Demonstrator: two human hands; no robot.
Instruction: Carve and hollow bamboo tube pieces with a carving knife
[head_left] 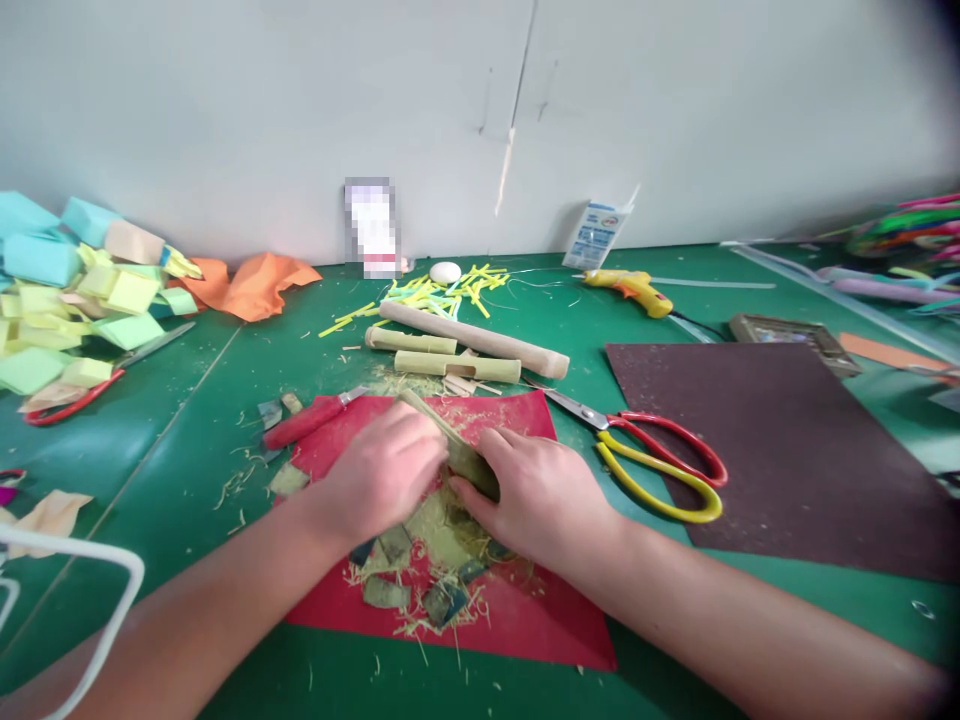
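My right hand (536,490) is wrapped round a pale green bamboo tube (471,465), which slants over a red sheet (559,610). Closed against the tube's left side is my left hand (394,465); whatever lies in its fingers is hidden. Below both hands, fine shavings and several dull green scraps (386,593) are strewn on the sheet. A red-handled knife (311,422) lies just left of my left hand. Scissors (664,465) with one red and one yellow handle rest to the right of my right hand.
Behind the sheet lie a long wooden rod (476,338) and two notched bamboo pieces (457,367). A yellow glue gun (634,290), a brown sheet (757,450) and a tray (795,335) are on the right. Folded paper pieces (97,290) pile up at left, near a white metal frame (124,600).
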